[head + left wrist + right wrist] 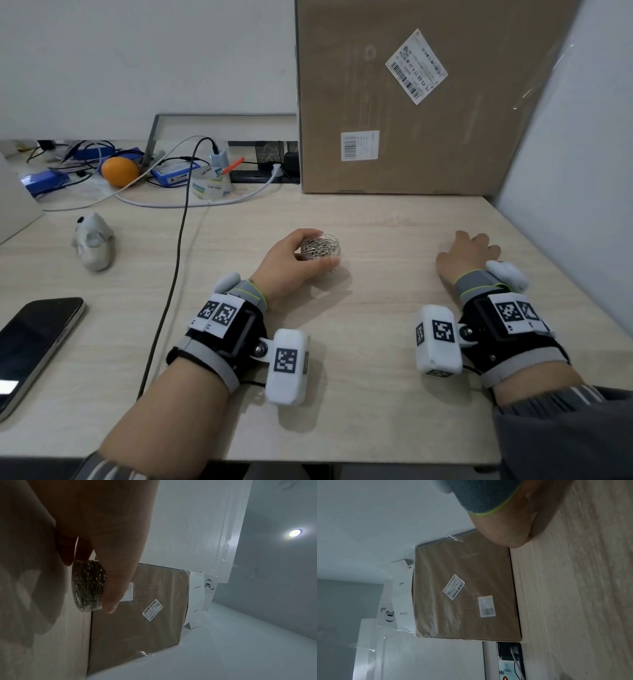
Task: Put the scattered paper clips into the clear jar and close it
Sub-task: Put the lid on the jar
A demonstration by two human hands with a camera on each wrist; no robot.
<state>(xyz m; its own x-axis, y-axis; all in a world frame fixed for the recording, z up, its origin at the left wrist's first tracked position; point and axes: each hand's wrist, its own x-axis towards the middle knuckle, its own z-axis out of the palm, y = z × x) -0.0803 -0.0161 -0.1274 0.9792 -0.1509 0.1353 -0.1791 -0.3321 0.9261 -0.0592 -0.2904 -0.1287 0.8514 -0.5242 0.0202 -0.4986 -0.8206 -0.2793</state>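
A small clear jar [321, 245] packed with silver paper clips stands on the wooden desk [376, 342] near its middle. My left hand [324, 250] grips the jar from the left, thumb on the near side and fingers round the far side. In the left wrist view the thumb [118, 582] and the fingers bracket the jar [88, 585]. I cannot tell whether a lid is on it. No loose clips show on the desk. My right hand [469, 253] rests on the desk well to the right, holding nothing, and its heel [510, 524] lies on the wood.
A large cardboard box [411, 102] stands at the back, against a white panel [565, 171] on the right. A phone [34, 346] lies front left and a black cable [174, 274] crosses the desk. An orange [120, 171], a tape roll [210, 183] and a grey toy [94, 241] sit at the back left.
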